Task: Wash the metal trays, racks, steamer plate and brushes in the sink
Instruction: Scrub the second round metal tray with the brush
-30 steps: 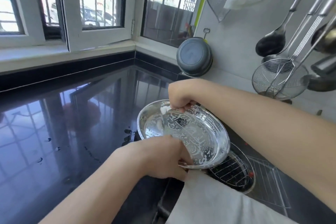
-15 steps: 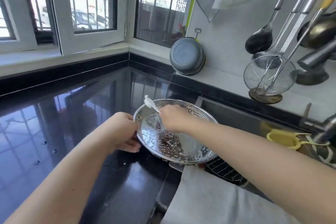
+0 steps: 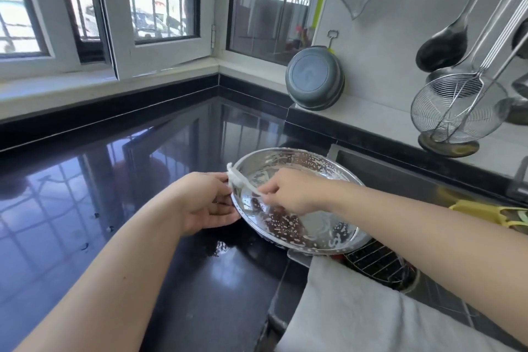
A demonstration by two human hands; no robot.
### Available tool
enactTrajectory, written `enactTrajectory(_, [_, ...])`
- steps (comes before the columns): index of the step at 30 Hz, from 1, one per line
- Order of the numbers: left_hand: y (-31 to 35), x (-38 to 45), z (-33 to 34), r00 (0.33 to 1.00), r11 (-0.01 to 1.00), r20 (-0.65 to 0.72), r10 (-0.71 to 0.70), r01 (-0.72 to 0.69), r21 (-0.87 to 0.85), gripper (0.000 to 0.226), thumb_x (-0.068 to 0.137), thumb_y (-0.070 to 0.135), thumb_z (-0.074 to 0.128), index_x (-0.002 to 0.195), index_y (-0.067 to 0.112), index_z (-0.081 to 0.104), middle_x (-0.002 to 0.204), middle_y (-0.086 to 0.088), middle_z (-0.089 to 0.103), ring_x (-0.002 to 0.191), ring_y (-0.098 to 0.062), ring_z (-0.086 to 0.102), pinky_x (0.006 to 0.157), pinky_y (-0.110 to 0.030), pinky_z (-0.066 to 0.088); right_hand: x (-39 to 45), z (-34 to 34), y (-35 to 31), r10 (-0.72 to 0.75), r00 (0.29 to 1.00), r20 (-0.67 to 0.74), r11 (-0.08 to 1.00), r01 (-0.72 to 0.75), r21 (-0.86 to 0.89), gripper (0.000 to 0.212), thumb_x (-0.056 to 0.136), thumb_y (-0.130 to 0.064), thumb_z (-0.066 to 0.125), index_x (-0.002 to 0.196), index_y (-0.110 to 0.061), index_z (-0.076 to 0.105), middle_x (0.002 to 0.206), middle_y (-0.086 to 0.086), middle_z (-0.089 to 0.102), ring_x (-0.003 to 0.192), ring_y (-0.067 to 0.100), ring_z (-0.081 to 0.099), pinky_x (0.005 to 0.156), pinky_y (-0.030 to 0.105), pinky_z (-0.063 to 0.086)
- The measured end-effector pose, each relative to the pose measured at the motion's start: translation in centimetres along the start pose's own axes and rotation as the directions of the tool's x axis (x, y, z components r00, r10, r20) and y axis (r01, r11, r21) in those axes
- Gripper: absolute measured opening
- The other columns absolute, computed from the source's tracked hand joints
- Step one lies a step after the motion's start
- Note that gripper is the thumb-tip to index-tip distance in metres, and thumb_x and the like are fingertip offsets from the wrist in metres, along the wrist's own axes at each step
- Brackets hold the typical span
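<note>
A round metal tray (image 3: pixel 323 226), speckled with white soap foam, is tilted at the sink's left edge. My left hand (image 3: pixel 205 203) grips its left rim. My right hand (image 3: pixel 288 194) is over the tray and pinches the handle of a white brush (image 3: pixel 238 180), whose head lies on the rim by my left fingers. Under the tray, a round wire rack (image 3: pixel 377 263) sits in the sink (image 3: pixel 400 177).
The black glossy counter (image 3: pixel 114 208) with water drops spreads to the left. A grey cloth (image 3: pixel 343 311) hangs over the sink's front edge. A yellow tool (image 3: pixel 480 214) lies at the right. Ladles and a wire skimmer (image 3: pixel 454 111) hang on the wall above a dark bowl (image 3: pixel 314 77).
My left hand shifted from the tray's near rim to its left rim. The tray tipped flatter and lower. My right hand brought the white brush across to the left rim.
</note>
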State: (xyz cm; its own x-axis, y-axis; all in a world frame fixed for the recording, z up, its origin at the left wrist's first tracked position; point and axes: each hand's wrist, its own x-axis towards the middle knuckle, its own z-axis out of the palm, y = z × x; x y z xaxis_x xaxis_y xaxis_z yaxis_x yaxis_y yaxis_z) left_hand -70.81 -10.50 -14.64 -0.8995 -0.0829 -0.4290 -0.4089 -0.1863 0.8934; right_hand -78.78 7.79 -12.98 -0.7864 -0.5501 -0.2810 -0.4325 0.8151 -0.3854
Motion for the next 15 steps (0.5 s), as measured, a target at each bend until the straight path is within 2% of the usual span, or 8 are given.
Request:
enactTrajectory(1, [0.0, -0.1, -0.1, 1.0, 1.0, 0.006, -0.012, 0.013, -0.02, 0.037, 0.103, -0.006, 0.044, 0.115, 0.016, 0.071, 0.069, -0.009, 0.068, 0.058, -0.02, 0.067, 0.056, -0.031, 0.061, 0.2, -0.3, 0.1, 0.0, 1.0, -0.018, 0.999, -0.001, -0.037, 0.023, 0.104, -0.023, 0.055, 0.105, -0.012, 0.075, 0.064, -0.005, 0.052, 0.054, 0.013, 0.039, 0.056, 0.028, 0.035])
enactTrajectory(3, [-0.1, -0.2, -0.1, 1.0, 0.999, 0.011, -0.025, 0.025, -0.039, 0.042, 0.101, -0.008, 0.041, 0.117, 0.017, 0.07, 0.067, -0.008, 0.066, 0.058, -0.019, 0.066, 0.057, -0.032, 0.062, 0.6, -1.3, -0.2, 0.023, 0.995, -0.095, 0.996, -0.031, -0.087, 0.022, 0.104, -0.021, 0.055, 0.111, -0.02, 0.076, 0.062, -0.009, 0.054, 0.055, 0.013, 0.043, 0.054, 0.027, 0.037])
enactTrajectory(5, [0.0, -0.3, 0.0, 1.0, 0.998, 0.009, -0.026, 0.027, -0.053, 0.041, 0.101, -0.007, 0.041, 0.117, 0.016, 0.07, 0.066, -0.008, 0.066, 0.056, -0.019, 0.067, 0.056, -0.033, 0.062, 0.7, -1.6, -0.5, 0.012, 0.997, -0.082, 0.995, -0.019, -0.095, 0.024, 0.105, -0.021, 0.055, 0.095, -0.03, 0.075, 0.063, -0.009, 0.056, 0.058, 0.014, 0.047, 0.056, 0.027, 0.04])
enactTrajectory(7, [0.1, -0.2, -0.1, 1.0, 0.997, 0.001, -0.029, 0.029, -0.069, 0.037, 0.102, -0.006, 0.039, 0.115, 0.013, 0.069, 0.062, -0.008, 0.067, 0.052, -0.02, 0.068, 0.055, -0.034, 0.063, 0.0, -1.1, -0.7, -0.009, 1.0, -0.004, 0.997, 0.009, -0.081, 0.033, 0.105, -0.025, 0.053, 0.076, -0.033, 0.067, 0.068, -0.004, 0.061, 0.061, 0.016, 0.05, 0.062, 0.031, 0.043])
enactTrajectory(10, [0.2, -0.3, -0.6, 0.999, 0.994, 0.011, -0.046, 0.047, -0.102, 0.031, 0.106, 0.001, 0.042, 0.115, 0.011, 0.07, 0.067, -0.012, 0.07, 0.055, -0.022, 0.071, 0.054, -0.035, 0.063, -2.6, -0.1, -1.0, -0.044, 0.995, 0.088, 0.992, 0.054, -0.114, 0.03, 0.105, -0.025, 0.051, 0.084, -0.01, 0.067, 0.071, 0.011, 0.056, 0.058, 0.01, 0.045, 0.064, 0.032, 0.041])
enactTrajectory(12, [0.2, -0.4, -0.8, 0.998, 0.989, 0.027, -0.059, 0.062, -0.131, 0.026, 0.106, 0.007, 0.048, 0.116, 0.012, 0.072, 0.077, -0.014, 0.071, 0.062, -0.024, 0.072, 0.054, -0.036, 0.062, -4.4, -0.4, -1.0, -0.072, 0.989, 0.127, 0.987, 0.089, -0.133, 0.031, 0.104, -0.023, 0.05, 0.083, -0.001, 0.057, 0.069, 0.005, 0.049, 0.054, 0.009, 0.039, 0.062, 0.031, 0.037])
enactTrajectory(15, [0.1, -0.6, -0.5, 0.998, 0.993, 0.028, -0.049, 0.051, -0.106, 0.021, 0.104, 0.007, 0.054, 0.109, 0.013, 0.074, 0.069, -0.01, 0.07, 0.061, -0.021, 0.071, 0.055, -0.033, 0.062, -6.1, -1.5, -0.9, -0.055, 0.978, 0.199, 0.989, 0.08, -0.121, 0.03, 0.104, -0.021, 0.051, 0.086, 0.001, 0.058, 0.068, -0.003, 0.054, 0.058, 0.014, 0.042, 0.06, 0.032, 0.04])
